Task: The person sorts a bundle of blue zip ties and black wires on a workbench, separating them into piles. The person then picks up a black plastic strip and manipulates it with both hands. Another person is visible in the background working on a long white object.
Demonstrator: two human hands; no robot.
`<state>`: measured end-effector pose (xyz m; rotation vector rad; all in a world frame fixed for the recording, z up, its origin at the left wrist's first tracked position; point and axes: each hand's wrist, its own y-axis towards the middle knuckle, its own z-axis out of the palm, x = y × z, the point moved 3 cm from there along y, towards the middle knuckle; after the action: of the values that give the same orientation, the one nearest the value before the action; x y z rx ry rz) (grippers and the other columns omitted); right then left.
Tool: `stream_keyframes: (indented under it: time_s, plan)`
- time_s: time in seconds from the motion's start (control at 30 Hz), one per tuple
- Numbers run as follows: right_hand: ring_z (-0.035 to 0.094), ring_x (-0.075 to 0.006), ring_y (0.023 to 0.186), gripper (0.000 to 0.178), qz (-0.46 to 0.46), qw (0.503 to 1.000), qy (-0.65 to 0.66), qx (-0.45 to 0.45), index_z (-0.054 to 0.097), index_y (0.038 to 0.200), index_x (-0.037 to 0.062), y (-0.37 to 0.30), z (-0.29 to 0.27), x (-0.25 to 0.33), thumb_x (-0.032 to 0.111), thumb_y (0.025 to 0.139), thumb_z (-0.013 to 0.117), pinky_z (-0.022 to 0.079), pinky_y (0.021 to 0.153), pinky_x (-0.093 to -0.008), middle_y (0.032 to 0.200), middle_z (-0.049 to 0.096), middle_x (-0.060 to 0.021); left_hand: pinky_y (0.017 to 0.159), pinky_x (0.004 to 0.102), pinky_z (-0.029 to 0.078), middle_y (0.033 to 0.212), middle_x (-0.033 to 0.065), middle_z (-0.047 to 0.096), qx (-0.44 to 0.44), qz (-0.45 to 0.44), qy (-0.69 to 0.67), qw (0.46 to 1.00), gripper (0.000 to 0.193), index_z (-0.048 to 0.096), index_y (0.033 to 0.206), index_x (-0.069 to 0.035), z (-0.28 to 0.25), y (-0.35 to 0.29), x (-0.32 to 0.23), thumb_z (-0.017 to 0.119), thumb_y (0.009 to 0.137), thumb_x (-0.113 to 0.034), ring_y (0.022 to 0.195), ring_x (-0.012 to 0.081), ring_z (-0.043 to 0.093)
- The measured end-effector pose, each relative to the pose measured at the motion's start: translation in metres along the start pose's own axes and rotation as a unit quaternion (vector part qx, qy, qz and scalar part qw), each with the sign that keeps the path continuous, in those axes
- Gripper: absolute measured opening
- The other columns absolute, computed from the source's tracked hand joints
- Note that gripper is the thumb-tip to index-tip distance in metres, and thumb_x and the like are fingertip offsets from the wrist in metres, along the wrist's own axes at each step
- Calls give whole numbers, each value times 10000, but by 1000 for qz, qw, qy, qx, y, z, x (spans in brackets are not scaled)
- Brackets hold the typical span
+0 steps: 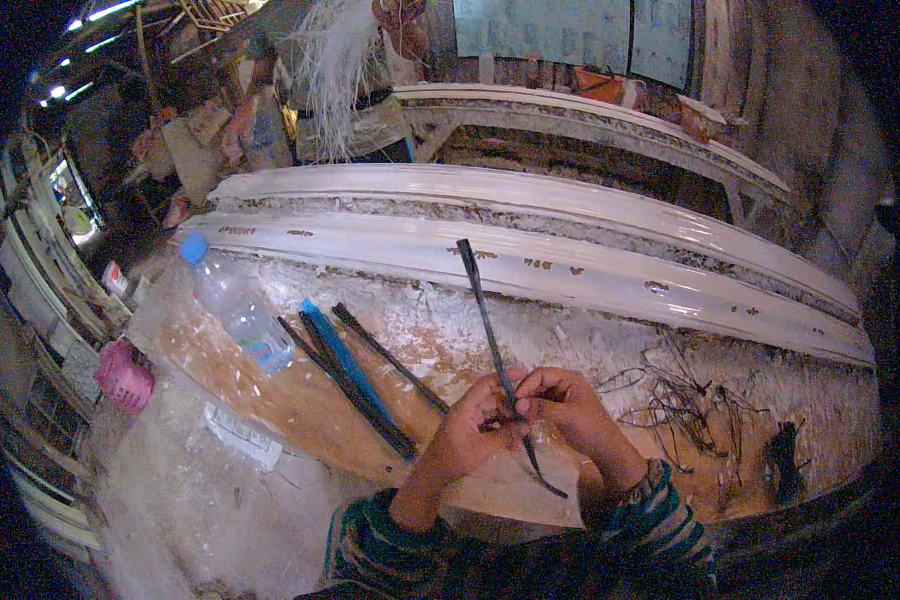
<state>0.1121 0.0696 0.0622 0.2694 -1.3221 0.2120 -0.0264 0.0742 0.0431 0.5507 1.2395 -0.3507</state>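
A long, thin black strip (483,310) is pinched between both my hands, its wider flat end tilted up and away from me. Its thin tail curves down below my fingers. My left hand (467,425) closes on it from the left, its fingertips partly hidden. Thumb and fingers of my right hand (572,408) pinch it at about the same height. To the left of my hands, a blue strip (343,350) lies among dark strips on the brown board (205,345). Another black strip (390,356) lies apart, nearer my left hand.
A clear plastic bottle (238,308) with a blue cap lies at left, near a pink bag-like item (125,376). Long white mouldings (530,258) span the far side. Tangled dark wire (698,408) and a black bundle (787,462) lie right. White fibres (335,75) hang behind.
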Motion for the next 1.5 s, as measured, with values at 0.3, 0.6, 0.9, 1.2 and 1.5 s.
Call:
stream_keyframes:
  time_s: [0.3, 0.6, 0.9, 1.2, 1.5]
  plan:
    - [544, -104, 717, 74, 16, 999, -28, 34, 566, 766, 45, 1, 0, -3, 76, 765, 633, 429, 675, -241, 775, 601, -23, 561, 248, 478, 736, 42, 568, -125, -28, -3, 992, 136, 559, 950, -10, -9, -4, -17, 537, 833, -75, 599, 124, 553]
    - [539, -90, 690, 79, 21, 998, -12, 57, 567, 748, 45, 1, 1, -5, 89, 774, 628, 430, 660, -235, 745, 598, -21, 498, 268, 472, 694, 40, 540, -112, -96, -67, 987, 96, 538, 884, -27, -14, -4, -7, 527, 820, -98, 542, 151, 537]
    - [525, -84, 682, 87, 12, 997, -79, -3, 570, 758, 35, -2, 6, -4, 104, 802, 600, 422, 646, -226, 727, 586, -16, 548, 265, 483, 769, 34, 571, -133, -74, 49, 987, 129, 538, 916, -51, -7, -6, -14, 560, 811, -122, 619, 142, 554]
    - [525, -93, 695, 58, -9, 998, -34, -43, 559, 750, 33, -3, 12, 7, 78, 784, 569, 419, 650, -228, 730, 579, -21, 550, 251, 501, 746, 39, 598, -161, -81, -79, 981, 87, 568, 863, -47, -11, -1, -8, 591, 799, -101, 646, 128, 583]
    - [545, -114, 684, 64, 50, 985, 167, -14, 537, 761, 44, -1, 18, 9, 100, 768, 566, 418, 628, -217, 720, 575, -31, 575, 240, 477, 749, 42, 603, -135, -85, -76, 984, 105, 575, 852, -52, -12, -3, -11, 594, 807, -144, 663, 122, 576]
